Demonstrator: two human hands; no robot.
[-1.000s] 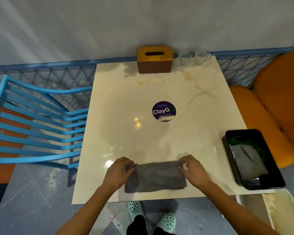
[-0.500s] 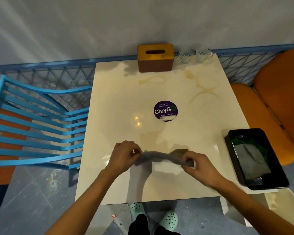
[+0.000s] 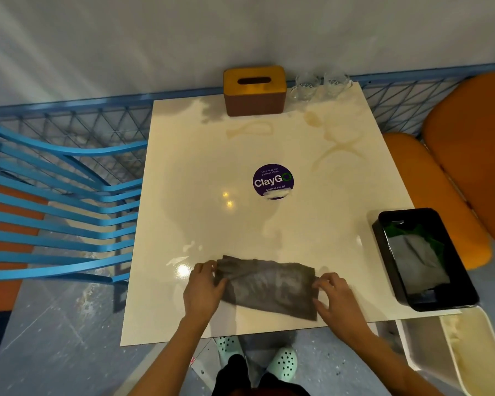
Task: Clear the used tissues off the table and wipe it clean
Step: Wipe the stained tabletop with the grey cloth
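Now the grey cloth (image 3: 269, 290) lies flat again on the near edge of the desk (image 3: 212, 167), where half a second ago it was lifted and bunched between the hands. It looks refolded or turned over, which suggests the person was presenting a fresh face before wiping on. The left hand (image 3: 202, 290) pinches the cloth's left edge with thumb and fingertips, and the right hand (image 3: 333, 298) grips the right edge the same way, so both are closed on the cloth and pressing it to the surface.

No loose tissues show on the desk top. What looks like crumpled grey material sits inside the black bin (image 3: 423, 258) at the near right corner, though whether that is tissue or a liner cannot be told. So the clearing part appears finished and the wiping is in hand.

Much is left of it. Brownish ring and streak stains (image 3: 335, 150) mark the far right of the desk, with another looped stain (image 3: 249, 128) just in front of the wooden tissue box (image 3: 255, 90). Two clear glasses (image 3: 320, 84) stand beside that box at the far edge. The round purple sticker (image 3: 273, 181) sits mid-desk. The next strokes will likely need to reach forward to those stains, taking care around the glasses.
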